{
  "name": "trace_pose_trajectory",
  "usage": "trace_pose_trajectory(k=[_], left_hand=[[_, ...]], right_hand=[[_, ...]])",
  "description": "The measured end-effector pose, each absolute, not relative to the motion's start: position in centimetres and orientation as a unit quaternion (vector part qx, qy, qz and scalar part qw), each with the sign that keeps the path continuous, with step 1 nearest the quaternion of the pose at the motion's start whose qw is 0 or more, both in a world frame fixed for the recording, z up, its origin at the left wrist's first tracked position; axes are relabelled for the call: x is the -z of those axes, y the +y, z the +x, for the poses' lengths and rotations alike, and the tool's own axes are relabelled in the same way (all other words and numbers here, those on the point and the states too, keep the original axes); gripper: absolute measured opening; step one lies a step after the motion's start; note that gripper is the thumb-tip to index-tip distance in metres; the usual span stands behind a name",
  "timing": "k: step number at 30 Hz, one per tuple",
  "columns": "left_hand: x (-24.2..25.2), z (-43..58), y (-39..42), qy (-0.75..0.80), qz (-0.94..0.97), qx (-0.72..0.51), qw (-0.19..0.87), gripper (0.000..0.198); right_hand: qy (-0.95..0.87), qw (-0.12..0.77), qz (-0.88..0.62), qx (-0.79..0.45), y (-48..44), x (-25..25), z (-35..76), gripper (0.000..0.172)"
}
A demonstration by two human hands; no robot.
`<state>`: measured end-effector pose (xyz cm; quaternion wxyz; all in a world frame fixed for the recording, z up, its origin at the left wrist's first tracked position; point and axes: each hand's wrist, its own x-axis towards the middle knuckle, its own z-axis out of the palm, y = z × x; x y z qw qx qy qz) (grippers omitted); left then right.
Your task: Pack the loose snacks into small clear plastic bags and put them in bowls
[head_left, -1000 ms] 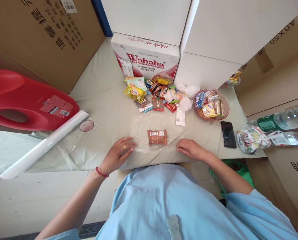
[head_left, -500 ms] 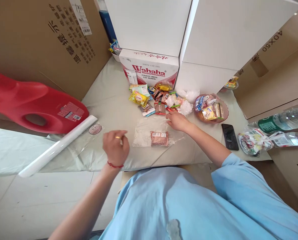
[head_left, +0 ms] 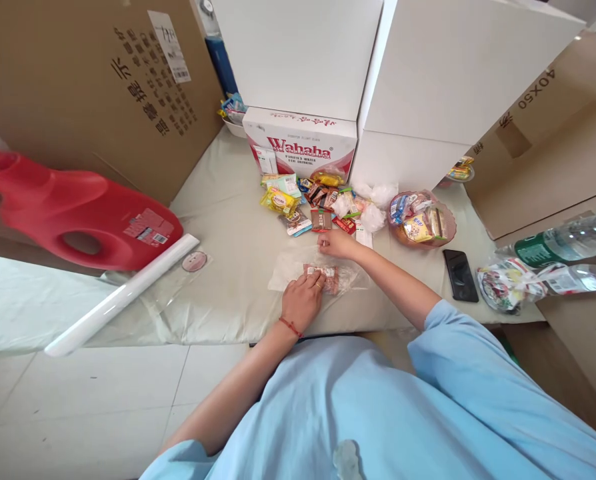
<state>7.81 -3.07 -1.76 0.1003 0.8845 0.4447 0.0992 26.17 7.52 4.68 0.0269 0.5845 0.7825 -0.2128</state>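
A reddish-brown snack packet (head_left: 331, 283) with a white label lies on a clear plastic bag (head_left: 284, 272) near the table's front edge. My left hand (head_left: 302, 301) rests on the packet's left part, its fingers stretched out flat and covering some of it. Just beyond the packet, my right hand (head_left: 339, 244) has its fingers pinched together at the bag's far edge; it seems to grip the thin film, though the fingertips are partly hidden. Behind that hand lie a brown packet (head_left: 321, 219), a red packet (head_left: 345, 224) and a yellow snack packet (head_left: 280, 201).
A pink bowl of snacks (head_left: 451, 233) and a black phone (head_left: 461, 275) are to the right, with plastic bottles (head_left: 553, 245) beyond. At the left lie a red jug (head_left: 103, 220) and a white roll (head_left: 123, 297). A Wahaba-style red-and-white carton (head_left: 301, 150) stands behind.
My left hand has moved right and come down flat on the snack packet. My right hand has shifted slightly left, and its fingers have closed at the bag's far edge.
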Motion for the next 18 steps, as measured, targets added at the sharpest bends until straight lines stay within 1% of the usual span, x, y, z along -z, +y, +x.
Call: trace_pose_trajectory(k=[2,5,7,9,11,12,13,15,16,18], left_hand=[[2.0,7.7,-3.1,0.45,0.875,-0.125,0.131,0.041],[2.2,6.9,-3.0,0.457,0.846,-0.174,0.213,0.036],[2.5,5.6,-3.2,0.442,0.833,-0.198,0.268,0.035],[2.8,3.8,-3.3,0.417,0.803,-0.237,0.354,0.033],[3.1,1.9,-3.2,0.436,0.708,-0.323,0.453,0.024],[3.2,1.0,-3.0,0.465,0.646,-0.371,0.478,0.02],[3.3,0.3,-2.5,0.499,0.588,-0.416,0.481,0.02],[3.1,-0.5,-1.3,0.577,0.5,-0.483,0.429,0.028],[2.8,-0.6,-0.6,0.617,0.481,-0.488,0.387,0.033],[2.0,-0.3,0.5,0.695,0.495,-0.423,0.306,0.039]], right_hand=[[0.821,0.002,0.526,0.221,5.5,-5.4,26.0,0.025],[0.861,0.011,0.453,0.229,1.4,-5.4,25.5,0.03],[0.852,0.018,0.467,0.238,-1.2,-4.5,25.3,0.036],[0.831,-0.007,0.494,0.256,-3.1,-3.3,25.1,0.04],[0.816,-0.033,0.507,0.275,-4.3,-2.1,24.9,0.039],[0.812,-0.043,0.51,0.28,-4.6,-1.5,24.8,0.038],[0.812,-0.051,0.51,0.28,-4.8,-1.1,24.7,0.037],[0.818,-0.061,0.505,0.27,-5.0,-0.4,24.6,0.038],[0.822,-0.067,0.501,0.262,-5.1,-0.2,24.6,0.039],[0.828,-0.082,0.494,0.251,-5.2,0.2,24.5,0.041]])
